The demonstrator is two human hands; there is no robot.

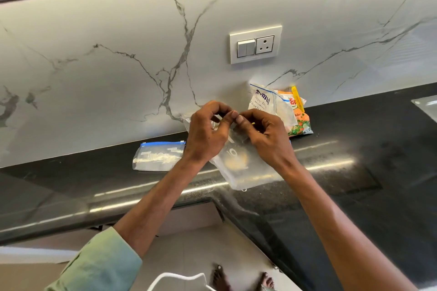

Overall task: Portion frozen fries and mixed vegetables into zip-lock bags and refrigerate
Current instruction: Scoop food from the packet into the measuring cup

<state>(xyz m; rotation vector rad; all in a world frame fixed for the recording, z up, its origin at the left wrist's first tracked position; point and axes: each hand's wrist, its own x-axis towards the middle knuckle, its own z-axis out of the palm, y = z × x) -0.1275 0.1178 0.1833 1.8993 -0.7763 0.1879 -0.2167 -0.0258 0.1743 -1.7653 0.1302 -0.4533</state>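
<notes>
Left hand point(205, 130): fingers curled, pinching the top edge of a see-through plastic zip-lock bag point(243, 168) with a few pale yellow fries inside.
Right hand point(262, 134): curled the same way, pinching the same top edge; the fingertips of both hands meet in the middle.
Where the bag is: it hangs below both hands, over the rounded edge of the shiny black stone counter point(354, 172).
Long side: it runs from the fingertips down toward the person, leaning a little to the right hand's side.
Nearer hand: neither; the bag's mouth sits right between them.
Next move (my guess): the zip runs sideways, so the pinching fingers need to slide outward along it.
Second bag: a flat clear bag with a blue zip strip point(157, 156) lies just left of the left wrist.
Packets: a white fries packet point(262, 101) and an orange vegetable packet point(300, 123) stand behind the right hand.
</notes>
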